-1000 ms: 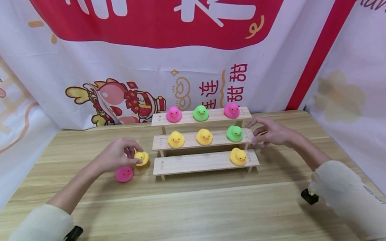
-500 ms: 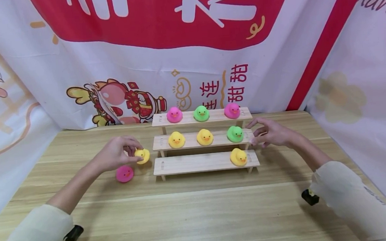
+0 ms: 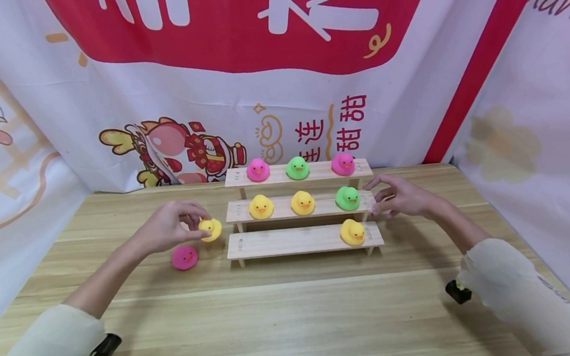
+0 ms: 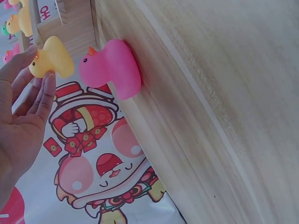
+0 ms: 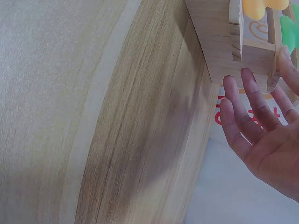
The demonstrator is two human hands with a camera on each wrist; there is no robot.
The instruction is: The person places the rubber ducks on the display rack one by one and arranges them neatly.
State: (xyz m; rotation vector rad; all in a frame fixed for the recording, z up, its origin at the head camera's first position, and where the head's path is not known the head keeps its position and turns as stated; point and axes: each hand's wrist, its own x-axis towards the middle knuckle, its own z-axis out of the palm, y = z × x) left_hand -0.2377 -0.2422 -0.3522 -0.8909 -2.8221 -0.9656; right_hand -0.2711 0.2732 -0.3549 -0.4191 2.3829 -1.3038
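Note:
My left hand [image 3: 173, 227] pinches a yellow rubber duck [image 3: 211, 229] between thumb and fingers, just left of a three-step wooden rack [image 3: 285, 242]. In the left wrist view the same yellow duck [image 4: 58, 57] faces the palm. A pink rubber duck [image 3: 184, 257] sits on the table below that hand. At the rack's right end is my right hand [image 3: 402, 194], its fingers spread and loosely bent beside the middle step. The right wrist view shows the thumb of that hand [image 5: 275, 144] at the board's end; whether it touches is hard to tell.
Pink, green and pink ducks stand on the top step [image 3: 278, 173]. Two yellow ducks and a green duck [image 3: 348, 198] fill the middle one. One yellow duck [image 3: 353, 232] is at the bottom step's right. A printed cloth [image 3: 277, 88] hangs behind the table [image 3: 287, 325].
The left hand with its yellow duck has shifted very slightly right and up. The right hand and the ducks on the rack look unchanged.

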